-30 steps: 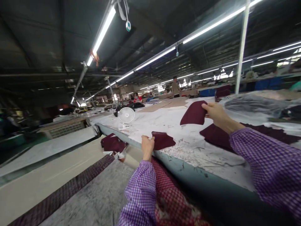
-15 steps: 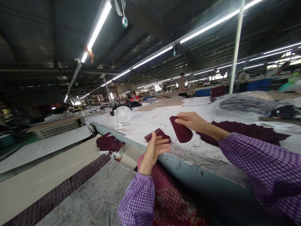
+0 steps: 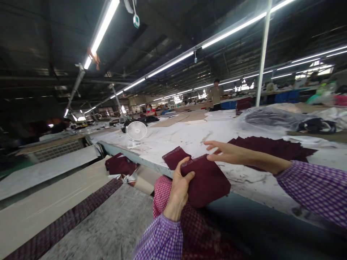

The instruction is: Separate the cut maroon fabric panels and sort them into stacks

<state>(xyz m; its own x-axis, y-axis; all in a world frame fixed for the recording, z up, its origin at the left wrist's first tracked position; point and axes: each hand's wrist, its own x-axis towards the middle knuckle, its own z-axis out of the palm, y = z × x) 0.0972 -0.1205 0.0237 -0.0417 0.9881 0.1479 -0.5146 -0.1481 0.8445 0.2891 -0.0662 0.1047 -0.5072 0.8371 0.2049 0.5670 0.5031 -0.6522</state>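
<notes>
My left hand (image 3: 179,187) grips the near edge of a dark maroon fabric piece (image 3: 208,182) that hangs over the front edge of the cutting table (image 3: 189,139). Above the piece's top edge my right hand (image 3: 226,151) pinches it with thumb and forefinger, the other fingers stretched out. A second maroon piece (image 3: 175,157) lies flat on the table just left of my left thumb. A larger pile of maroon pieces (image 3: 273,147) rests on the table behind my right wrist. Both sleeves are purple checked.
A small white fan (image 3: 136,130) stands on the table's far left part. More maroon cloth (image 3: 119,165) sits below the table's edge at left. Clear plastic sheeting (image 3: 273,117) covers goods at the right. A pole (image 3: 261,57) rises behind. People stand far off.
My right hand brought its maroon piece down and toward me. My left hand, open half a second ago, closed on that piece at the table's edge.
</notes>
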